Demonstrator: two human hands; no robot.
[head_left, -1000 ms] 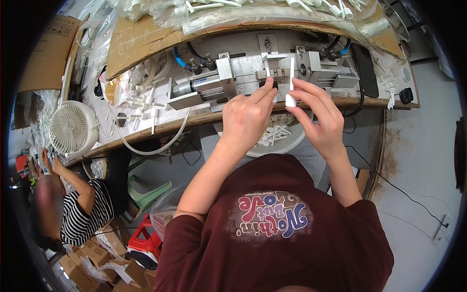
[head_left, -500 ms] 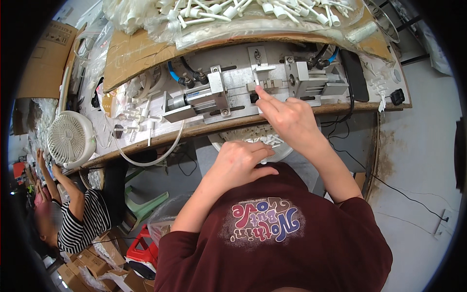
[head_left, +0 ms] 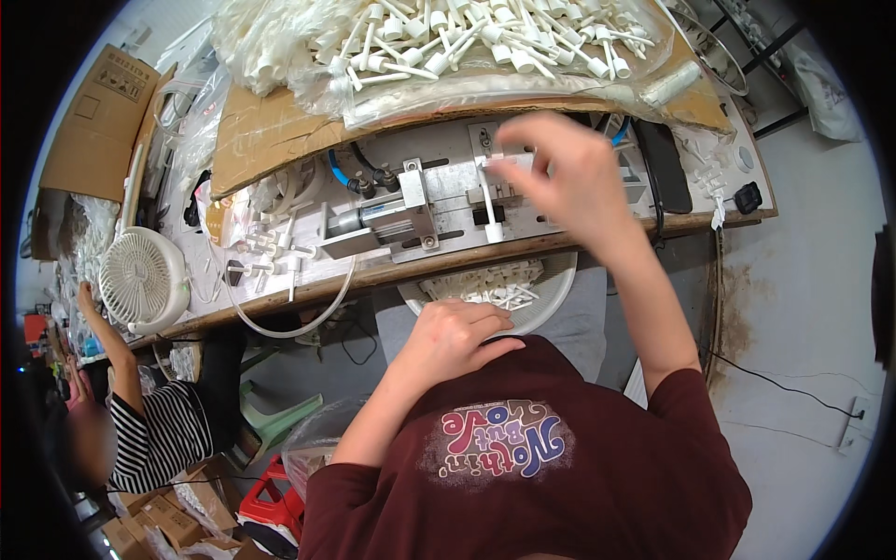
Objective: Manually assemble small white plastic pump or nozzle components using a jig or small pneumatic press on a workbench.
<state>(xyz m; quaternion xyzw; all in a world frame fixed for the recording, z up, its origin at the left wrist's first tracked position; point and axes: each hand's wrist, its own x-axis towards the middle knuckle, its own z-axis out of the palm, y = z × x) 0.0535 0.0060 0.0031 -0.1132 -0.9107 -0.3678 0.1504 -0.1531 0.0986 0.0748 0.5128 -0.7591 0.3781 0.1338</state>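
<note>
A white plastic rod with a wide cap-like end [head_left: 493,219] lies across the middle of the metal fixture [head_left: 453,182], its capped end toward me. My right hand [head_left: 579,173] hovers over the fixture's right half, smeared by motion. Its thumb and forefinger are apart near the rod's far end, with nothing visible between them. My left hand [head_left: 455,338] rests at my shirt, by the near left rim of a white basket [head_left: 567,291]. Its fingers curl down and the thumb stretches to the right. Whatever is under those fingers is hidden. Small white parts [head_left: 509,291] lie in the basket.
A cardboard sheet [head_left: 271,140] above the fixture bears a heap of white capped rods [head_left: 448,37]. At left stand a white fan [head_left: 142,280] and loose white parts [head_left: 271,245]. A black phone [head_left: 665,168] lies at right. Another person [head_left: 159,411] sits at far left.
My right hand has lifted off the fixture's middle and moved away from me, uncovering the white rod there. My left hand has stayed nearly still. The view has shifted slightly.
</note>
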